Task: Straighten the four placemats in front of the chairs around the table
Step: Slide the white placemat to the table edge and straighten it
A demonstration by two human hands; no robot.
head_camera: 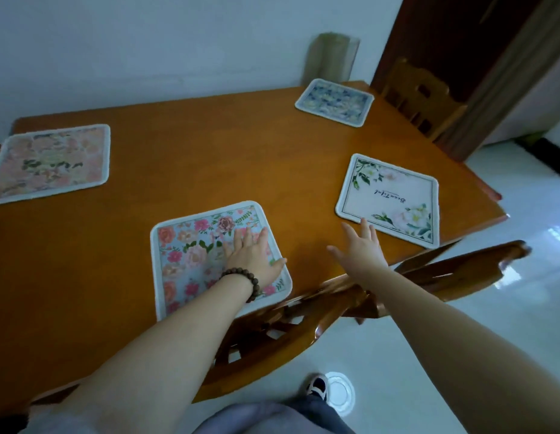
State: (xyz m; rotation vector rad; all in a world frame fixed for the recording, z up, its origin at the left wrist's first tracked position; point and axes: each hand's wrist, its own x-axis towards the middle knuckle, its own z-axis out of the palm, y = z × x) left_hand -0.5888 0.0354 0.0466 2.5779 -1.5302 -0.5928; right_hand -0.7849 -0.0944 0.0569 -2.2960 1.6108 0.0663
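Seen from the head camera, looking down over a wooden tabletop (209, 158) with both bare arms stretched forward.

The left hand (252, 253), with a bead bracelet (241, 281) on its wrist, lies flat with fingers straight on the pink-flowered placemat (191, 255) nearest the person. That grip is spread and pressing, not pinching anything.

The right hand (361, 250) reaches ahead and to the right, fingers spread and straight, holding nothing. Its fingertips are at the near corner of the white placemat (391, 198), touching it or just short; the blur makes it hard to tell.

The white placemat sits forward and to the right of the right hand, close to the tabletop's right edge. It is turned so a corner points at the hand, its edges plainly skewed against the tabletop edge. The right hand is by far the nearer one to it, so the coming turn looks like its job.

The count: four placemats. Besides those two, a peach-flowered placemat (50, 161) lies far left and a blue-flowered placemat (335, 101) at the far end.

Two chairs show clearly: one chair back (350, 296) just below the hands, another chair (422, 95) at the far right corner. A shoe (317, 385) shows on the pale floor (428, 355).
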